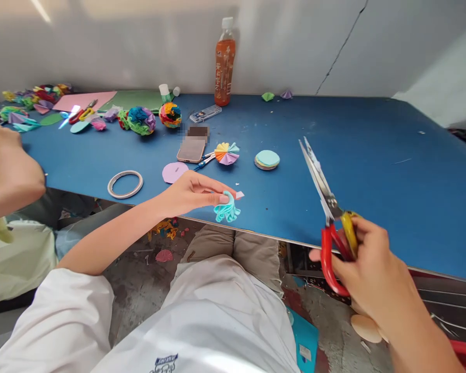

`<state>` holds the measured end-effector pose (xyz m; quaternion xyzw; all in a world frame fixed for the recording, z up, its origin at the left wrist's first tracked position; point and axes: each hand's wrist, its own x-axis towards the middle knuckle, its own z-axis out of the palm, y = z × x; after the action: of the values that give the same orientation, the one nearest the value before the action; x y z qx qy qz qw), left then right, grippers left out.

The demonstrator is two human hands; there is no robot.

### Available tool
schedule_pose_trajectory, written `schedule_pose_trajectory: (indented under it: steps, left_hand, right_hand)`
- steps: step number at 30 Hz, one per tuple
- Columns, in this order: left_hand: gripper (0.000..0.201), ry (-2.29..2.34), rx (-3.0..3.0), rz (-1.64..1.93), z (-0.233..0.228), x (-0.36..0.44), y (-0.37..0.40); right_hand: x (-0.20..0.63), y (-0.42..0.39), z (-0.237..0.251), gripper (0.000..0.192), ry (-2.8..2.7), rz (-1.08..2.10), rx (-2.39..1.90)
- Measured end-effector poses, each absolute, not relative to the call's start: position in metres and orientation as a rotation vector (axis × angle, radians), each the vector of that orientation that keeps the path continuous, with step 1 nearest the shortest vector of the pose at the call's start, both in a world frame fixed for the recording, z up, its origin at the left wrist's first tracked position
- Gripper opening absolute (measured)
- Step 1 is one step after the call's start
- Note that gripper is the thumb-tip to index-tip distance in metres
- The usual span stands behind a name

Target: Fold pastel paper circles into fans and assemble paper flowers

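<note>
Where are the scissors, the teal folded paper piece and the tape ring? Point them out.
scissors [326, 199]: head view, on the blades just above the pivot.
teal folded paper piece [226, 210]: head view, on its ruffled middle, below the left fingertips.
tape ring [125, 184]: head view, on the ring's near band.

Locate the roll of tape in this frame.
In the head view the tape roll lies flat on the blue table near its front edge, left of the pink paper circle and the left hand.
</note>
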<state>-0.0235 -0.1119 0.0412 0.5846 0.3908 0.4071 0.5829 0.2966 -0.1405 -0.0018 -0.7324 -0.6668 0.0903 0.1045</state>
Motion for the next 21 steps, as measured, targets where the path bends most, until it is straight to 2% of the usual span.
schedule_pose_trajectory:
  steps: [3, 7, 10, 16, 21]
  left_hand:
    - [0.027, 0.953, 1.376, 1.016, 0.037, -0.019, -0.095]
    - [0.028, 0.972, 1.394, 1.037, 0.034, -0.009, -0.069]
    - [0.03, 1.017, 1.4, 1.054, 0.033, 0.003, -0.052]
    - [0.033, 0.941, 1.461, 1.064, 0.02, 0.024, -0.036]
    - [0.034, 0.842, 1.633, 1.085, 0.009, 0.019, -0.037]
  right_hand:
    - [0.309, -0.098, 0.021, 0.086, -1.948, 0.202, -2.313]
    - [0.32, -0.071, 0.03, 0.081, -2.105, 0.258, -2.331]
    - [0.327, -0.067, 0.035, 0.065, -2.27, 0.324, -2.235]
    - [0.308, -0.06, 0.063, 0.042, -2.372, 0.127, -2.066]
    - [0.249, -0.04, 0.07, 0.023, -2.198, 0.489, -1.47]
